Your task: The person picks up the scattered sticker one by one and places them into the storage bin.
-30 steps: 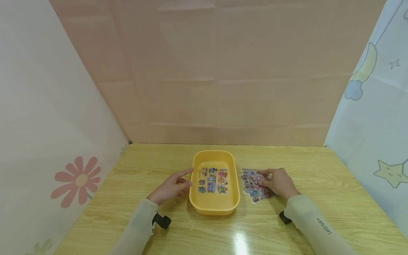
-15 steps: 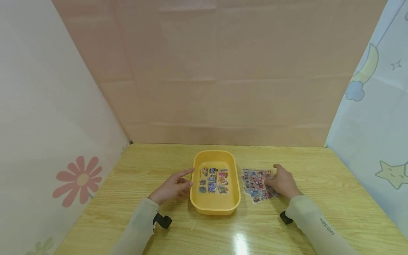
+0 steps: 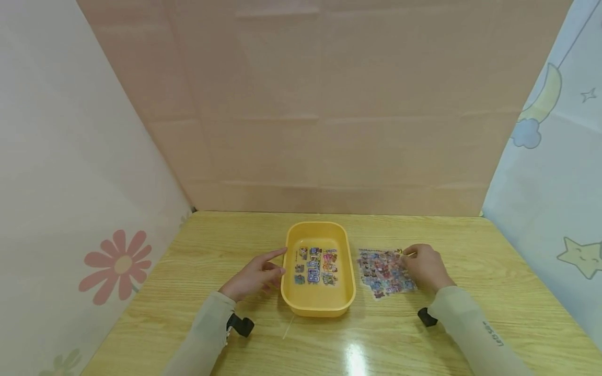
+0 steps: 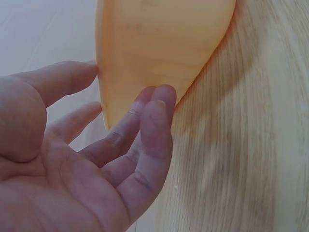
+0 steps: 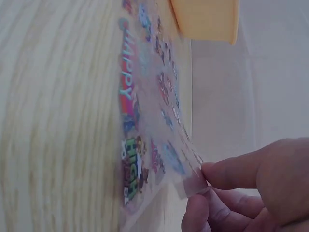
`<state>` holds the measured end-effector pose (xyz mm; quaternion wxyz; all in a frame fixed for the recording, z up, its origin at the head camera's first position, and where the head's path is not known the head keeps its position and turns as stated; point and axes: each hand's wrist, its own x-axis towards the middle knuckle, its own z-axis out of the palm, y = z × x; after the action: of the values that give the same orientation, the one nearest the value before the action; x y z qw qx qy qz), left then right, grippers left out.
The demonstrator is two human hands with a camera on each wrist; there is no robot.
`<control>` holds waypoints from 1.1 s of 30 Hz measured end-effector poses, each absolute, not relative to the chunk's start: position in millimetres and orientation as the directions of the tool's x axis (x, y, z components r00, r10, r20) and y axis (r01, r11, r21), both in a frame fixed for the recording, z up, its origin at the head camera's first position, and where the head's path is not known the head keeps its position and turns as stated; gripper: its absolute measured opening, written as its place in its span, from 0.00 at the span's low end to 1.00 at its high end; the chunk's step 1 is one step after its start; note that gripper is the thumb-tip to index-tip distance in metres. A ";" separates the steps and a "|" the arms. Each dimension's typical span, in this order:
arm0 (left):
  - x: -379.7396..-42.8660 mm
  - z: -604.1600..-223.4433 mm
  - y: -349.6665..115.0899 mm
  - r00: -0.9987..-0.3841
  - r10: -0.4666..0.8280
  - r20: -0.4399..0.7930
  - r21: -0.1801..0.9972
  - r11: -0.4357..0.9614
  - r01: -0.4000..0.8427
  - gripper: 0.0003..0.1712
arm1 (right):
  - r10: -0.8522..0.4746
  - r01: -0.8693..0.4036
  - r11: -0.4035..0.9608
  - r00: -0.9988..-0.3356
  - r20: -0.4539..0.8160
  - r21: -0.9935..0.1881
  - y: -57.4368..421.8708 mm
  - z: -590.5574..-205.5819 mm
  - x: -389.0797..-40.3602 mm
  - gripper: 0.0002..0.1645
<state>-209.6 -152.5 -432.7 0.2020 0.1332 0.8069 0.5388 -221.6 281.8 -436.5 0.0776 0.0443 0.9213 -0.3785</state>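
Note:
A clear sheet of colourful cartoon stickers (image 3: 383,274) lies on the table to the right of a yellow plastic tray (image 3: 317,305). My right hand (image 3: 428,267) pinches the sheet's right edge between thumb and fingers. In the right wrist view the pinched edge of the sticker sheet (image 5: 166,116) is lifted a little. My left hand (image 3: 254,274) rests its fingertips against the tray's left side, its fingers loosely bent. Close up in the left wrist view, those fingers (image 4: 155,125) touch the tray's outer wall (image 4: 154,48) without gripping it. Several stickers (image 3: 315,267) show on the tray's floor.
Both hands work over a light wood table (image 3: 226,230). A tan paper backdrop (image 3: 329,130) stands along its far edge. White patterned sheets hang at the sides, the left one with a pink flower (image 3: 122,265).
My right hand has let its fingers off the middle of the sticker sheet, slid right and taken the sheet's right edge. My left hand and the tray stay put.

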 end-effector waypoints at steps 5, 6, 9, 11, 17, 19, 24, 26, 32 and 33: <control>-209.8 -433.0 -152.7 -0.884 0.431 -0.183 0.923 0.384 -0.003 0.36 | 0.035 0.151 0.703 -0.983 -0.178 -0.695 283.8 -433.8 -221.6 0.20; -209.9 -433.0 -152.7 -0.883 0.432 -0.182 0.923 0.384 -0.003 0.36 | 0.034 0.148 0.704 -0.984 -0.175 -0.694 284.5 -433.4 -221.7 0.20; -210.0 -432.7 -152.7 -0.881 0.437 -0.181 0.924 0.382 -0.001 0.36 | 0.032 0.138 0.709 -0.986 -0.163 -0.691 286.5 -431.9 -222.2 0.20; -210.1 -432.5 -152.7 -0.880 0.440 -0.181 0.924 0.382 0.001 0.36 | 0.035 0.136 0.707 -0.987 -0.158 -0.694 287.4 -430.9 -222.6 0.20; -210.5 -432.0 -153.1 -0.880 0.442 -0.177 0.926 0.378 0.004 0.37 | 0.031 0.133 0.662 -0.988 -0.150 -0.737 289.8 -427.5 -223.6 0.20; -210.7 -432.0 -153.1 -0.879 0.442 -0.178 0.927 0.375 0.001 0.37 | 0.027 0.123 0.654 -0.990 -0.139 -0.747 290.4 -425.1 -223.5 0.20; -211.4 -431.5 -153.0 -0.880 0.440 -0.181 0.927 0.374 -0.004 0.37 | 0.032 0.119 0.642 -0.991 -0.129 -0.757 291.0 -419.6 -223.5 0.20; -211.5 -430.6 -152.8 -0.880 0.439 -0.181 0.927 0.376 -0.003 0.37 | 0.032 0.120 0.639 -0.991 -0.130 -0.760 291.6 -417.0 -223.6 0.21; -211.1 -428.9 -152.7 -0.882 0.437 -0.178 0.924 0.382 0.003 0.37 | 0.017 0.119 0.599 -0.991 -0.136 -0.792 292.3 -411.0 -223.8 0.25; -211.0 -428.9 -152.9 -0.882 0.436 -0.179 0.924 0.383 0.001 0.37 | 0.016 0.120 0.589 -0.991 -0.137 -0.799 291.8 -410.7 -223.7 0.25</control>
<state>-211.0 -152.9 -428.9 0.2017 0.1355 0.8068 0.5386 -223.7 291.8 -410.7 0.0574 0.0381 0.8895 -0.4517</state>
